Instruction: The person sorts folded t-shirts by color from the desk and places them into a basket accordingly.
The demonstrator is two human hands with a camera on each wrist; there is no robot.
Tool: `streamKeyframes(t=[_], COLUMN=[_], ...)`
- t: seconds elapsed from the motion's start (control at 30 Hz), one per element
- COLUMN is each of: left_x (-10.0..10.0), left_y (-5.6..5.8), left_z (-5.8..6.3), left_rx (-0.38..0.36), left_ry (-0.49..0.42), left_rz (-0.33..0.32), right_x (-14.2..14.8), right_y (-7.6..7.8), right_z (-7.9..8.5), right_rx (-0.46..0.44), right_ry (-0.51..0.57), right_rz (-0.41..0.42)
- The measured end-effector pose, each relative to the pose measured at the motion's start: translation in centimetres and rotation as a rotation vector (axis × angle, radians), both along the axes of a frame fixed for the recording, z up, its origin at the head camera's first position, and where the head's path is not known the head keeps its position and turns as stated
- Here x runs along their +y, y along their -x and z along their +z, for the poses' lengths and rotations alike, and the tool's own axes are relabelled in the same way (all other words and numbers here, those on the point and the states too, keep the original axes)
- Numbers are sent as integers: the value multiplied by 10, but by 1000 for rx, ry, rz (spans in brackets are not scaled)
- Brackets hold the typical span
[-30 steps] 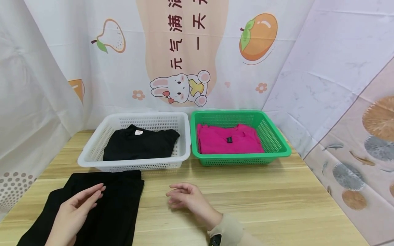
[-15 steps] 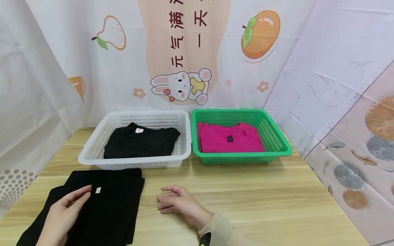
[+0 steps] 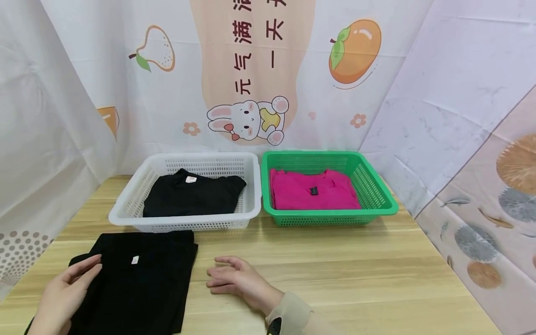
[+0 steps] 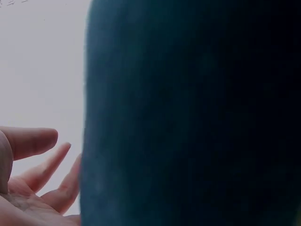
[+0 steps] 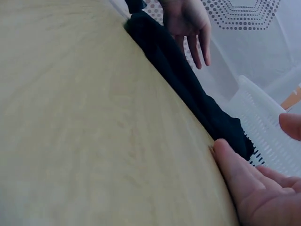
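A folded black garment point(image 3: 138, 288) with a small white label point(image 3: 135, 260) lies on the table at the left. My left hand point(image 3: 67, 295) is over its left edge, thumb apart from the loosely bent fingers. Dark, blurred cloth point(image 4: 188, 113) fills most of the left wrist view beside the left hand's fingers point(image 4: 44, 169). To the right of the garment, my right hand point(image 3: 234, 281) rests on the table with relaxed fingers and nothing in it. The right wrist view shows the garment's side point(image 5: 188, 84) beyond the right hand's fingers point(image 5: 235, 169).
Behind the garment stands a white basket point(image 3: 184, 223) with a folded black shirt point(image 3: 192, 197) inside. Next to it is a green basket point(image 3: 331, 214) holding a folded pink shirt point(image 3: 314, 190). A printed curtain point(image 3: 159, 107) hangs close behind both baskets.
My left hand has drawn left and toward me across the black garment, uncovering the white label. The right hand has shifted slightly left on the table.
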State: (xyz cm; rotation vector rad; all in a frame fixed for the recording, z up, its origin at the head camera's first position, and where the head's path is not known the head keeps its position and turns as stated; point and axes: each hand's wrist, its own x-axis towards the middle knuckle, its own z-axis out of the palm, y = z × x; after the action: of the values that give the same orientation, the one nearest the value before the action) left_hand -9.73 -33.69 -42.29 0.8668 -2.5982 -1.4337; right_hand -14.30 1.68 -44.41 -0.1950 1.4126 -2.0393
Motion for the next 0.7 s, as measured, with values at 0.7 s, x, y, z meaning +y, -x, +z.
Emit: streamKeyframes(t=[0.7], left_x=[-34], left_y=[5], left_z=[-17], left_rx=[-162], left_ry=[-29], left_rz=[75], right_x=[-11], right_y=[11], right_z=[-2], right_rx=[-71], right_ry=[77], right_rz=[165])
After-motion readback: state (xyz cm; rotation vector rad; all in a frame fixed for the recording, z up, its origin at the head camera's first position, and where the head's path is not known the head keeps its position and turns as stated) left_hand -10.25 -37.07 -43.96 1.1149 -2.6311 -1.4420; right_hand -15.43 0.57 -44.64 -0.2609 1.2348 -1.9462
